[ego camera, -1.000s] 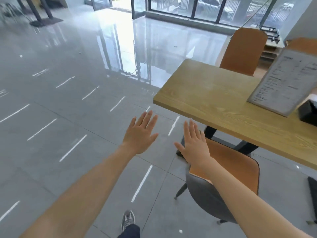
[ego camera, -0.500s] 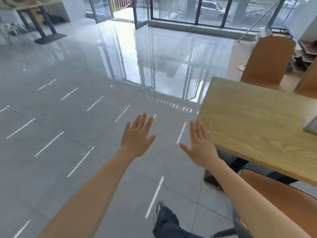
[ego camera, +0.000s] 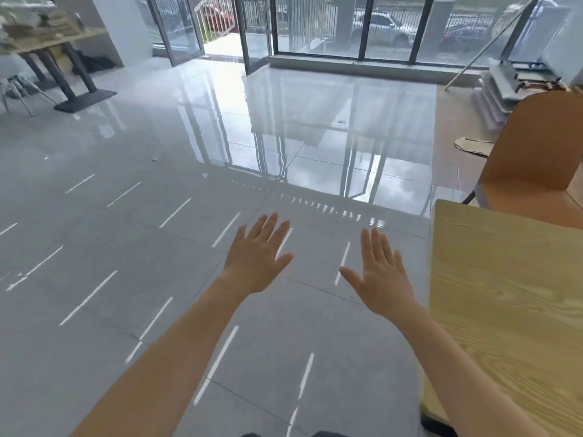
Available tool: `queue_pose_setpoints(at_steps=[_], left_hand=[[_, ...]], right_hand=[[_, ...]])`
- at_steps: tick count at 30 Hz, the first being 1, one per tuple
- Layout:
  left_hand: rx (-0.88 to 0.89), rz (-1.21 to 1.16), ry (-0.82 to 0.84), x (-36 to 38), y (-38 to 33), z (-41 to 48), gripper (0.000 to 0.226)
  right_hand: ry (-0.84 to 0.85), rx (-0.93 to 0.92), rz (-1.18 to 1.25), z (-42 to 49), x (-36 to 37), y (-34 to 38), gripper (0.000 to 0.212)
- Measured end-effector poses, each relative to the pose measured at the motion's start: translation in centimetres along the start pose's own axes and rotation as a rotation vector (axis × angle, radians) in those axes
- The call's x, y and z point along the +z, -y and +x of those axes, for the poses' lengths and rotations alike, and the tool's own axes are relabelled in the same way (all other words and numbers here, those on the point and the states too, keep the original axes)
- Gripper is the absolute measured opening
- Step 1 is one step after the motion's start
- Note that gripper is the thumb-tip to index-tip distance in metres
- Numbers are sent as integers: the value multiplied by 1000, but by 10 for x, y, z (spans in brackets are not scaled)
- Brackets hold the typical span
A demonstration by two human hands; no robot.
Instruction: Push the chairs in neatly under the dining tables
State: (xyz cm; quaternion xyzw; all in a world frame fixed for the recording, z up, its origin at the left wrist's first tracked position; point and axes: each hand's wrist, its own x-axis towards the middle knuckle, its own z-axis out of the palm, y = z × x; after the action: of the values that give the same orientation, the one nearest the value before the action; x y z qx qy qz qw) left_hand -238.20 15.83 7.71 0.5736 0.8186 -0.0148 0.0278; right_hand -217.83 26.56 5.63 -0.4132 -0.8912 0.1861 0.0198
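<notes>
Grey floor, wood tones

The glossy grey floor [ego camera: 126, 279] carries short white dashes; the worktop [ego camera: 511, 294] is pale yellow wood grain; the chair [ego camera: 533, 143] is orange-brown.

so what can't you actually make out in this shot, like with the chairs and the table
- Orange chair, head view: its seat and legs are mostly hidden behind the wooden table and cut by the right edge, so how far it is pushed in is unclear.
- Table: cut off by the right and bottom edges.
- Far-left table: clutter on it too blurred to identify.
- Left hand and right hand: open, touching nothing.
</notes>
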Motion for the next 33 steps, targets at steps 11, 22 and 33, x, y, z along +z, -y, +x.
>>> queue_pose_setpoints(at_steps=[11,22,33], left_hand=[[192,-60,-43,-5,74,265,62],[433,-106,114,-18,70,574,61],[612,-106,113,-29,-52,868,60]], right_hand=[[39,176,-44,230,-41,-20,77],[9,450,53,458,-104,-88,76],[-63,580,109,659,-183,-256,68]])
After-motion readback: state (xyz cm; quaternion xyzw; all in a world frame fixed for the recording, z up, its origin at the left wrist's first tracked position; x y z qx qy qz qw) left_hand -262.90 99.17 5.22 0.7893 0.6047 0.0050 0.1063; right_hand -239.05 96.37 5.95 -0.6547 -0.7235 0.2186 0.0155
